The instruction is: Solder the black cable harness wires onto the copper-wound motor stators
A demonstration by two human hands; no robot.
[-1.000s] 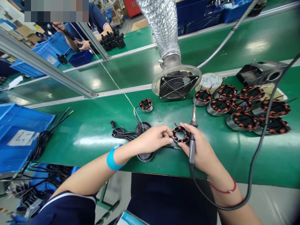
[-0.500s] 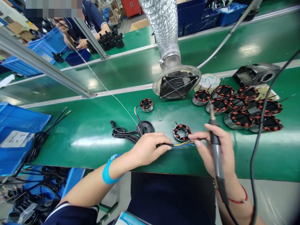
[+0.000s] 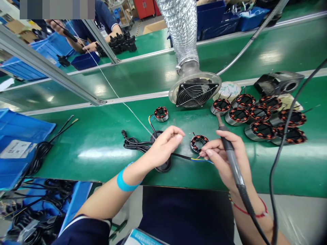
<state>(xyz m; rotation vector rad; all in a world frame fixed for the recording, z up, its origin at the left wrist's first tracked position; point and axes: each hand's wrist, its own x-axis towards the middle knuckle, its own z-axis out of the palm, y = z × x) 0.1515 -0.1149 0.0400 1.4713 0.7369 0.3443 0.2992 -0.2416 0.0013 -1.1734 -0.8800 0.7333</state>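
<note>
My right hand (image 3: 227,160) is closed around a soldering iron (image 3: 231,153), its tip pointing up and away. Its thumb and forefinger also pinch a thin lead beside a ring-shaped motor stator (image 3: 195,148) with copper windings. My left hand (image 3: 166,146) is raised over the bench with thumb and forefinger pressed together. A thin solder wire (image 3: 117,95) comes down from the upper left and runs into this hand. Below it, a black cable (image 3: 181,156) with yellow and blue cores stretches toward my right fingers. A round black cap (image 3: 163,166) lies partly hidden under my left wrist.
Several wound stators (image 3: 263,129) stand grouped at the right. A fume extractor fan (image 3: 195,95) hangs over the back. Another stator (image 3: 161,114) and a coiled cable (image 3: 135,144) lie left of centre. Blue bins (image 3: 22,136) with cables are far left. A co-worker's arm (image 3: 114,30) shows across the bench.
My left hand has let go of the black cable and lifted up, uncovering a black cap. My right hand with the soldering iron has shifted slightly left, its fingers now closer over the stator.
</note>
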